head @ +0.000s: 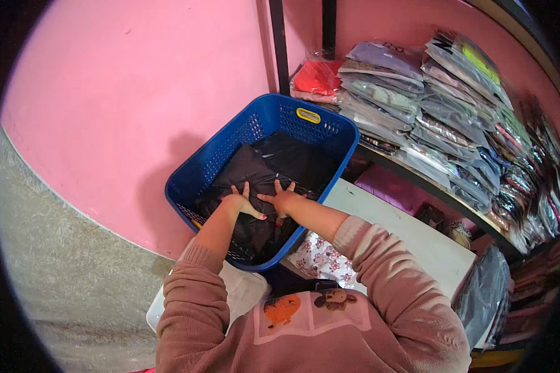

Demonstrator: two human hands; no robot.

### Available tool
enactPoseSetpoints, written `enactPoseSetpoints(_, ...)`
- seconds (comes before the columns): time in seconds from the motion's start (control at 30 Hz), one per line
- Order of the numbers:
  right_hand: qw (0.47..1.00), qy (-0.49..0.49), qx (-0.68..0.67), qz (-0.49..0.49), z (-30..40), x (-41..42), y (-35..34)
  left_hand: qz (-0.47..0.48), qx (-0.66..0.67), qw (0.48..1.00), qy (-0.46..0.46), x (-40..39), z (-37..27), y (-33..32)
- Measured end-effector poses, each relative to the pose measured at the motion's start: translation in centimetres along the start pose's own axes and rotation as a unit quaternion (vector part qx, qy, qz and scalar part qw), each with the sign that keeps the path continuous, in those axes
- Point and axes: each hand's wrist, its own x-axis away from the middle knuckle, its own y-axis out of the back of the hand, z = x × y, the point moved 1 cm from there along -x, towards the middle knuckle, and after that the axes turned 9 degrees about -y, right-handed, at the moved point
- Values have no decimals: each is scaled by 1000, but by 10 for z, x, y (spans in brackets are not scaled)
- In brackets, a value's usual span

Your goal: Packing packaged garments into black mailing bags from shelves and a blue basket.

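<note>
Both hands reach down into a blue plastic laundry basket (224, 135) with perforated walls and a yellow-rimmed handle slot. Inside lies dark folded clothing (245, 170), part of it in shiny clear plastic. My left hand (242, 203) presses on this clothing, fingers spread, the thumb pointing to the right. Beside it my right hand (282, 200) rests on the same dark pile with its fingers apart. Neither hand is closed around anything. A black plastic-wrapped garment (298, 151) fills the far right part of the basket. What lies beneath the top layer is hidden.
A shelf (401, 161) on the right holds stacks of plastic-bagged garments (382, 93). Below the basket are a white tabletop (401, 228), a floral cloth (324, 259) and a translucent white container (247, 289). A pink wall (121, 107) stands behind; a bagged dark item (483, 289) leans at lower right.
</note>
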Motion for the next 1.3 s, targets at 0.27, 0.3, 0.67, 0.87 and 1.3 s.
enactPoseSetpoints(0.27, 988, 87, -48, -122, -17, -26, -2, -55, -3, 998, -22, -1, 0, 5)
enactPoseSetpoints(0.3, 987, 91, -47, -122, -17, -16, 5, -56, -1, 998, -18, 3, 7, 9)
enactPoseSetpoints(0.67, 679, -120, -441, -575, -218, 115, -216, -540, 106, 720, -423, 213, -92, -20)
enactPoseSetpoints(0.87, 723, -261, -383, -512, -225, 221, -408, -430, 174, 695, -550, 185, -173, -85)
enactPoseSetpoints(1.3, 679, -401, -424, -445, -254, 458, -560, -397, -35, 894, -206, -9, -253, -280)
